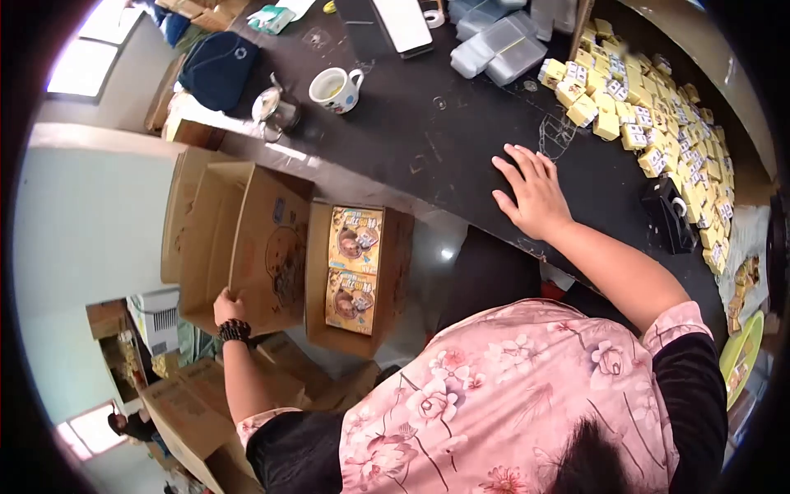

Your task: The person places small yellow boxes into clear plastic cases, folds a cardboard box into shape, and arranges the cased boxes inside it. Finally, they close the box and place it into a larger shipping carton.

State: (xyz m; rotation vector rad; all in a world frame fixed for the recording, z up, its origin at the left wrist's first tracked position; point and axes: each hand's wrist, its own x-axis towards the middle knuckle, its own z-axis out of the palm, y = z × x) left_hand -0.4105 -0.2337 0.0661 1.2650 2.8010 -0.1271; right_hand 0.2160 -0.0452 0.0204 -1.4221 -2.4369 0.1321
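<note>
My left hand point(230, 308) is closed on the edge of a large open cardboard box point(271, 255) that has a cartoon print on its side. Beside that box stands a second open carton point(398, 263). Inside the second one lie two printed yellow-brown boxes point(355, 239), one behind the other. My right hand point(533, 193) lies flat on the black table point(461, 156), fingers spread, with nothing in it. A black tape dispenser point(668, 216) stands to the right of this hand, close to a heap of small yellow boxes point(634, 107).
A patterned cup point(336, 89), a metal pot point(276, 111) and a dark blue bag point(218, 70) stand along the table's far left. Clear plastic cases point(500, 53) are stacked at the back. More cartons point(189, 403) sit at lower left, with a person point(132, 424) beyond.
</note>
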